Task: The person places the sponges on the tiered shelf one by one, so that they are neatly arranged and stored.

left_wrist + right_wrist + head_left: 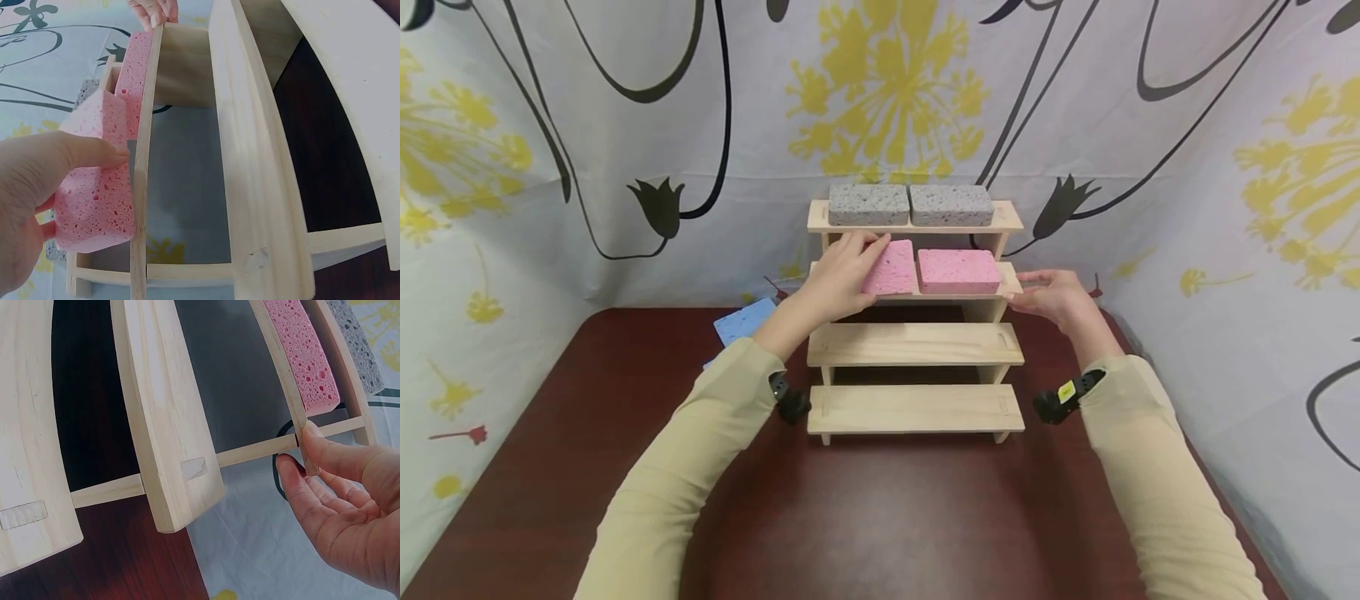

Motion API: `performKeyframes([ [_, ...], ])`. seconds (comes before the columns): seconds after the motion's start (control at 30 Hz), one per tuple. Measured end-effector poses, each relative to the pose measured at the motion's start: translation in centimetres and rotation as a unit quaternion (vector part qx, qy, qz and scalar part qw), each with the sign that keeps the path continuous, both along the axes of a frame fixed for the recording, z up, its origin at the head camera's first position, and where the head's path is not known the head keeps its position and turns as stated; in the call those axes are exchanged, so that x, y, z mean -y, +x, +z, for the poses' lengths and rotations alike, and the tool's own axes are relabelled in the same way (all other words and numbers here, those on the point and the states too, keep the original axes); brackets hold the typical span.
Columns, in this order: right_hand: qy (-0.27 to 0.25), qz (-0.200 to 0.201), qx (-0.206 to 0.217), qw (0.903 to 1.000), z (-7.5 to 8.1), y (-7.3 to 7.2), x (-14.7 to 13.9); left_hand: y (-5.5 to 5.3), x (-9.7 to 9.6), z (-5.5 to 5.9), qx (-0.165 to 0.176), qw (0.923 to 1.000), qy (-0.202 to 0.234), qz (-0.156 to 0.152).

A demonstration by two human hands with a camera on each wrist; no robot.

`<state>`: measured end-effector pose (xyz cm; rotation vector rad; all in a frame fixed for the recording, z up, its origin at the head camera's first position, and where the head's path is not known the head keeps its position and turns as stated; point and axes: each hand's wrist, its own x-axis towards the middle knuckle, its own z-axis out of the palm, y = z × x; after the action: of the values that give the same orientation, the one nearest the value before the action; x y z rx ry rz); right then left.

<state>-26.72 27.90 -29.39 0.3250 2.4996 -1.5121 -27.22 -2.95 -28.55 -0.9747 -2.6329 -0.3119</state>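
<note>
My left hand (842, 279) holds a pink sponge (892, 267) at the left of the second-highest tier of a stepped wooden rack (916, 344). In the left wrist view that sponge (97, 203) is tilted, its thumb-side face gripped near the tier's front edge. A second pink sponge (958, 271) lies flat to its right on the same tier. My right hand (1054, 297) pinches the right end of this tier between thumb and fingers, as the right wrist view shows at the board's end (310, 464).
Two grey sponges (868, 206) sit side by side on the top tier. The two lower tiers (916, 408) are bare wood. Blue sponges (743, 320) lie on the dark red table (910, 517) left of the rack, partly behind my left arm. Patterned cloth (760, 108) hangs behind and at the sides.
</note>
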Motion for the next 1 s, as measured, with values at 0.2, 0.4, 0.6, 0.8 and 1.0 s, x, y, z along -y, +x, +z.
performKeyframes([
  [0.2,0.008,0.003,-0.002,1.0000,-0.2,-0.1,0.0,-0.7,-0.5,0.6,0.069,0.9972,-0.025,0.016],
  [0.4,-0.010,0.006,-0.008,0.9999,-0.5,-0.4,-0.6,-1.9,-0.7,1.3,0.138,0.9889,-0.054,0.018],
  [0.6,0.009,-0.001,-0.001,1.0000,-0.5,-0.3,-0.2,-3.1,-0.8,1.7,0.209,0.9753,-0.068,0.019],
  [0.8,0.000,-0.008,0.008,0.9999,-0.2,-0.1,0.0,-3.8,-0.7,2.3,0.263,0.9616,-0.078,-0.010],
  [1.0,0.003,-0.006,0.015,0.9999,0.2,-0.4,-0.1,-4.1,-0.5,2.6,0.303,0.9501,-0.073,-0.010],
])
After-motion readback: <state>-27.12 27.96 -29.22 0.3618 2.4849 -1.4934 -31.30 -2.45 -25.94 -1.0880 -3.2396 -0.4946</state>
